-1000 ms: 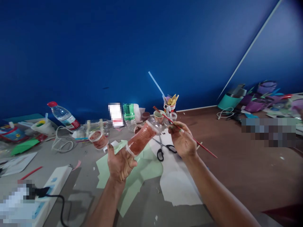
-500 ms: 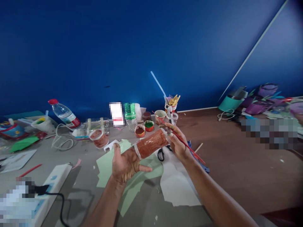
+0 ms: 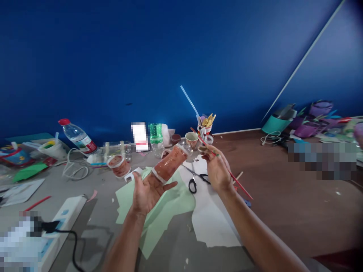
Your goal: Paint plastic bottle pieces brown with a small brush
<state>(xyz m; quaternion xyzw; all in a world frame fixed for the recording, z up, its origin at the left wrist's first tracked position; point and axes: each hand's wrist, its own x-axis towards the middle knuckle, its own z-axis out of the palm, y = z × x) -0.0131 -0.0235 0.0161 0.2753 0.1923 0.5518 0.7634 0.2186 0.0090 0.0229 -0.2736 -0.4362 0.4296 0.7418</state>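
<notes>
Bottle section (image 3: 170, 163), clear plastic with a reddish-brown coating, sat tilted on the left hand (image 3: 147, 194), its neck end up toward the right hand (image 3: 218, 170). Left hand was palm up, thumb and one finger spread; its other fingers went to the lower end of the section, tips hidden. Right hand pinched a red paintbrush (image 3: 241, 184) slantwise, one end up past the fingers, the other down beside the wrist.

Scissors (image 3: 193, 185) lay open between the hands, on white paper (image 3: 212, 223) that reached down left of the right forearm. Green paper (image 3: 170, 206) lay under and beside the left hand. Brown-smeared tub (image 3: 119, 166) stood beyond the left hand, a bit left. Patterned paper cup (image 3: 192, 140) and a cup of yellow forks (image 3: 208, 128) stood beyond the right hand. Red-capped water bottle (image 3: 81, 140) leaned far left of the left hand; power strip (image 3: 64, 223) lay left of the left forearm.
</notes>
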